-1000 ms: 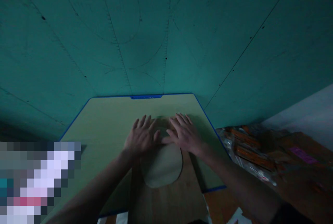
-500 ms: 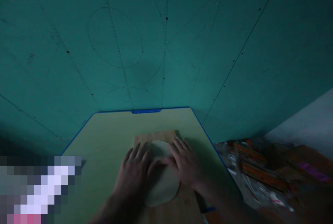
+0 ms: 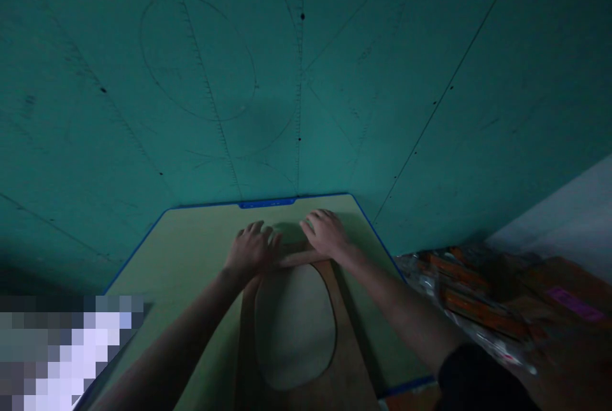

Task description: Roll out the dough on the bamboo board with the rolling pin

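A flat, pale, rounded sheet of dough (image 3: pixel 296 328) lies on a wooden board (image 3: pixel 354 369). Across its far edge runs a thin wooden rolling pin (image 3: pixel 302 259). My left hand (image 3: pixel 251 248) is over the pin's left end, fingers bent forward and partly in shadow. On the other end is my right hand (image 3: pixel 328 234), its fingers curled ahead of the pin. Both palms cover the pin's ends, so the full grip is hidden.
The board rests on a pale table (image 3: pixel 201 239) with a blue rim, set against a green wall (image 3: pixel 268 92) with drawn lines. Plastic-wrapped orange items (image 3: pixel 468 299) and a cardboard box (image 3: pixel 564 283) lie to the right. A blurred-out patch covers the lower left.
Both hands have moved forward, from over the dough to its far edge. The rolling pin now shows between them, and more of the dough is uncovered.
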`<state>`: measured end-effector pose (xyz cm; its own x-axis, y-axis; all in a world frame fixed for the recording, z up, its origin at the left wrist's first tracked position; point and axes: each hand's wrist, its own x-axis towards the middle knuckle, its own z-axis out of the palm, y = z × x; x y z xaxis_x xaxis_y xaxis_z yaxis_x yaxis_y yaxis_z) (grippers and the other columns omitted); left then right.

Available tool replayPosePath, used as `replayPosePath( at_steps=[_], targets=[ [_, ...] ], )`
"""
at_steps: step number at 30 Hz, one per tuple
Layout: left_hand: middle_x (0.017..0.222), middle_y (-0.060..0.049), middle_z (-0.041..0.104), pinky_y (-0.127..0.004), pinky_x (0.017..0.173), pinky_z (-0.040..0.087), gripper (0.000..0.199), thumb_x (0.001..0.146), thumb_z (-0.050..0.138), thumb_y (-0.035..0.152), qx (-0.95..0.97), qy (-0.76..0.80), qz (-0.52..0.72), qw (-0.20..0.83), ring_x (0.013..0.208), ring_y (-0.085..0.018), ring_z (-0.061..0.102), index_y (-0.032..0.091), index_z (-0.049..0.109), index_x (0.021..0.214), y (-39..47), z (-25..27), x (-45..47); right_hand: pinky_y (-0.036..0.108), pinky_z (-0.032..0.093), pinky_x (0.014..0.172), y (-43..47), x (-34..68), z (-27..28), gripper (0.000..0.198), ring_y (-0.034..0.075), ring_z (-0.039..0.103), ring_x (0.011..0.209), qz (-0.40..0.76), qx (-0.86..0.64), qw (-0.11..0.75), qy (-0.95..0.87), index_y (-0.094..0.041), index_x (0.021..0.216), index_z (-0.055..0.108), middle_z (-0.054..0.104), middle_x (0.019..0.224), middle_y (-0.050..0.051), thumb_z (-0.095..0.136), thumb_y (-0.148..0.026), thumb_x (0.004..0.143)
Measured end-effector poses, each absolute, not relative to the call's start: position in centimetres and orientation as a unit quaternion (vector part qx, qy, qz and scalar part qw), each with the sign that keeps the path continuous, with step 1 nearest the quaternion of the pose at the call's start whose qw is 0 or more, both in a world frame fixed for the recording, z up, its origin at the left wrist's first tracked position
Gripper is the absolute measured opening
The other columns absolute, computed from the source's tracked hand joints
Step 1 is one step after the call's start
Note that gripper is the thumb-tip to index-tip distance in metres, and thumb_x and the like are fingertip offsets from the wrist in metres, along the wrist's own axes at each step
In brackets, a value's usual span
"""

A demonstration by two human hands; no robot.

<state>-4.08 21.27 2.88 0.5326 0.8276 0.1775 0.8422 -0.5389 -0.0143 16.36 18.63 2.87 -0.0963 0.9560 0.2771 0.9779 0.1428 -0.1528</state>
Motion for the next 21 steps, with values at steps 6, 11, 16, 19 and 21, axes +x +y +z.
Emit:
replayPosePath(
  at_steps=[6, 11, 16, 19, 21],
  targets=[
    [0.117, -0.016, 0.071, -0.04, 0.088, 0.056, 0.04, 0.106, 0.034, 0.032, -0.863, -0.502, -0.057, 0.02, 0.112, -0.03, 0.067, 0.015, 0.068, 0.115, 21.2, 2.4, -4.6, 0.039, 0.047, 0.094, 18.9, 16.2, 2.6, 0.036, 0.025, 0.065, 0.104, -0.026, -0.673, 0.151, -0.724, -0.014, 0.102, 0.072, 0.073, 0.108, 0.015, 0.04, -0.03, 0.106],
    [0.142, -0.012, 0.061, -0.047, 0.105, 0.047, 0.046, 0.102, 0.042, 0.051, -0.888, -0.445, -0.107, 0.05, 0.133, -0.033, 0.054, 0.02, 0.06, 0.131, 12.6, 0.0, -7.4, 0.043, 0.04, 0.11, 9.8, 15.9, 1.1, 0.036, 0.027, 0.055, 0.129, -0.005, -0.62, 0.148, -0.77, -0.018, 0.119, 0.069, 0.065, 0.135, 0.013, 0.044, -0.04, 0.104],
    [0.148, -0.012, 0.056, -0.049, 0.105, 0.045, 0.057, 0.103, 0.036, 0.052, -0.91, -0.357, -0.177, 0.113, 0.133, -0.032, 0.053, 0.018, 0.047, 0.147, 8.2, -1.6, -9.6, 0.055, 0.03, 0.12, 4.5, 16.3, 0.1, 0.055, 0.033, 0.036, 0.147, -0.029, -0.559, 0.154, -0.814, -0.014, 0.146, 0.05, 0.046, 0.156, 0.017, 0.039, -0.048, 0.104],
    [0.145, -0.013, 0.058, -0.05, 0.105, 0.046, 0.057, 0.102, 0.038, 0.054, -0.908, -0.375, -0.158, 0.099, 0.134, -0.034, 0.052, 0.017, 0.052, 0.143, 11.2, -1.2, -8.7, 0.055, 0.033, 0.117, 7.5, 16.4, 0.1, 0.055, 0.034, 0.043, 0.142, -0.024, -0.57, 0.157, -0.806, -0.013, 0.141, 0.057, 0.051, 0.151, 0.02, 0.043, -0.05, 0.103],
    [0.14, -0.014, 0.062, -0.05, 0.105, 0.047, 0.052, 0.102, 0.04, 0.052, -0.898, -0.416, -0.125, 0.067, 0.132, -0.035, 0.054, 0.017, 0.059, 0.137, 14.7, -0.3, -7.5, 0.049, 0.04, 0.113, 11.4, 16.5, 0.6, 0.047, 0.032, 0.052, 0.133, -0.011, -0.597, 0.159, -0.787, -0.014, 0.132, 0.063, 0.06, 0.142, 0.019, 0.048, -0.046, 0.102]
  ],
)
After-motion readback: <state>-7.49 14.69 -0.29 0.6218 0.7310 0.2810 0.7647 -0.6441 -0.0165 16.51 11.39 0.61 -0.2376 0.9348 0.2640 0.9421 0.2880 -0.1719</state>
